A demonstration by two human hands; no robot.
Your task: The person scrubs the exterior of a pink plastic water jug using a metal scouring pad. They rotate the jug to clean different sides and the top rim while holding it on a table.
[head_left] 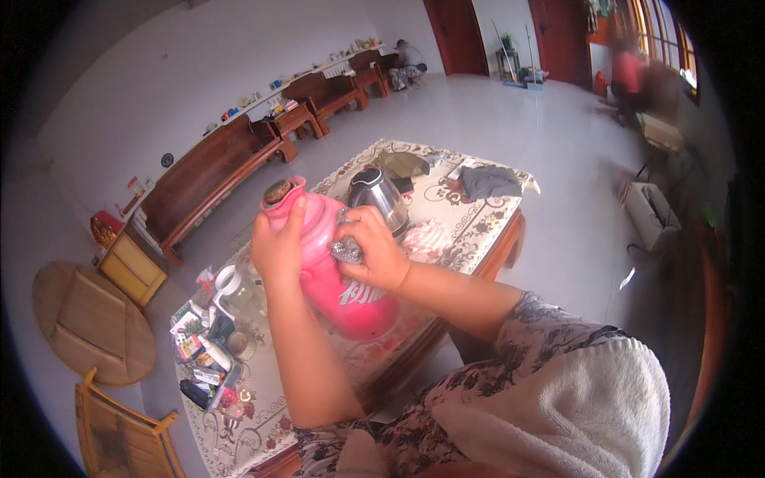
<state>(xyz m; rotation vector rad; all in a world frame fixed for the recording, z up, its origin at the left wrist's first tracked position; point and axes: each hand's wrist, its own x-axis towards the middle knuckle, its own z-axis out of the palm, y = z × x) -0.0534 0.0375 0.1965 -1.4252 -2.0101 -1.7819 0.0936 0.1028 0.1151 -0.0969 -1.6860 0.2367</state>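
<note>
A pink thermos flask (339, 295) leans to the left over the table, a cork stopper (277, 192) in its mouth. My left hand (276, 247) grips the flask near its neck, thumb laid up along the collar. In my right hand (374, 251) is a crumpled silvery scouring pad (347, 249), pressed against the flask's upper side. Behind my right hand stands a steel electric kettle (376, 195). A pinkish-white crumpled cloth (429, 239) lies beside the kettle.
The table's patterned cloth (263, 430) holds a tray of small packets and bottles (211, 358), a clear jug (237, 287) and a dark grey cloth (490, 182). Wooden benches (207, 175) line the wall. Two people (405, 68) (629, 80) are in the background.
</note>
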